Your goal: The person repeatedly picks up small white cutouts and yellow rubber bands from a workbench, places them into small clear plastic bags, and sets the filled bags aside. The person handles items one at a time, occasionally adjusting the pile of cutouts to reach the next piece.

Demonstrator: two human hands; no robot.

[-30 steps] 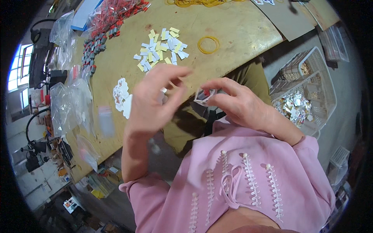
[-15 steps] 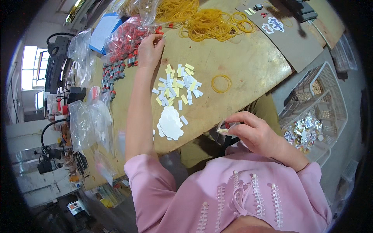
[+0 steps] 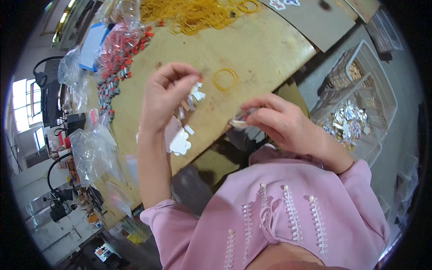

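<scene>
My left hand (image 3: pixel 167 95) is raised over the heap of small white and pale yellow strips (image 3: pixel 196 94), covering most of it. Its thumb and forefinger pinch a small red piece (image 3: pixel 200 78), whose kind is too small to make out. Close to the table's front edge, my right hand (image 3: pixel 285 121) grips a small clear plastic bag (image 3: pixel 238 122); something red and a pale strip show at its mouth. White scallop-edged cards (image 3: pixel 180 143) lie stacked below my left wrist, partly hidden by the forearm. Two or so yellow rubber bands (image 3: pixel 225 79) lie between the hands.
Small red and grey parts (image 3: pixel 108 92) spread along the table's left, beside a clear bag of red parts (image 3: pixel 118 49). Many yellow rubber bands (image 3: pixel 189 15) are heaped at the back. On the right stands a plastic basket (image 3: pixel 382 101) holding shiny packets (image 3: pixel 348 123).
My left hand has come back from the red parts toward my right hand, with a small red piece at its fingertips. My right hand still holds the bag. The whole view has shifted.
</scene>
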